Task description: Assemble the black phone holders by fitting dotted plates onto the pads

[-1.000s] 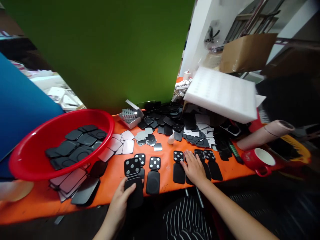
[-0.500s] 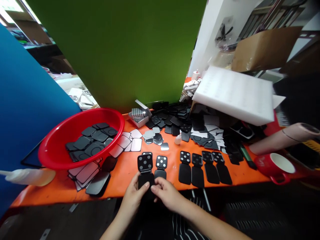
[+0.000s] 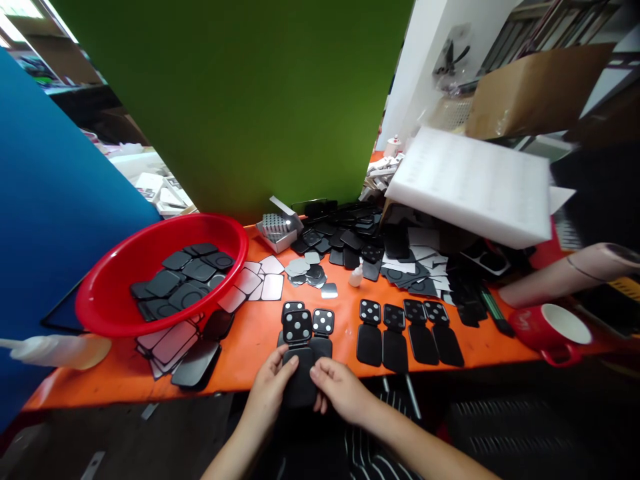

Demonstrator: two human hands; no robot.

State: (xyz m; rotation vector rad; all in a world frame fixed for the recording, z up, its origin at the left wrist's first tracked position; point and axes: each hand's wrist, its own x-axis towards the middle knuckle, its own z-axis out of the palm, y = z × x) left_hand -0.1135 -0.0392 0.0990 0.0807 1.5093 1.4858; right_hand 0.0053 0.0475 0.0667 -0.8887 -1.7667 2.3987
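Observation:
A black hinged piece (image 3: 299, 381), with round silver dots on its small upper panel, is held upright near the table's front edge. My left hand (image 3: 270, 387) grips its left side, thumb across the lower panel. On the right side, my right hand (image 3: 344, 395) has its thumb and fingers closed on the edge. Behind it two similar pieces lie on the table; one dotted panel (image 3: 323, 321) shows well, while the other (image 3: 292, 307) is partly hidden. Several more hinged pieces (image 3: 395, 350) lie in a row to the right.
A red basin (image 3: 95, 313) of black pads stands left, near a squeeze bottle (image 3: 60, 352). White-faced pads (image 3: 273, 287), a small box of silver discs (image 3: 278, 230) and a tiny bottle (image 3: 356, 276) lie farther back. At right are a red mug (image 3: 537, 331) and a pink tumbler (image 3: 570, 273).
The held hinged piece has shifted slightly right and its lower panel shows more fully. My right hand has moved a little right and its fingers sit lower along the edge.

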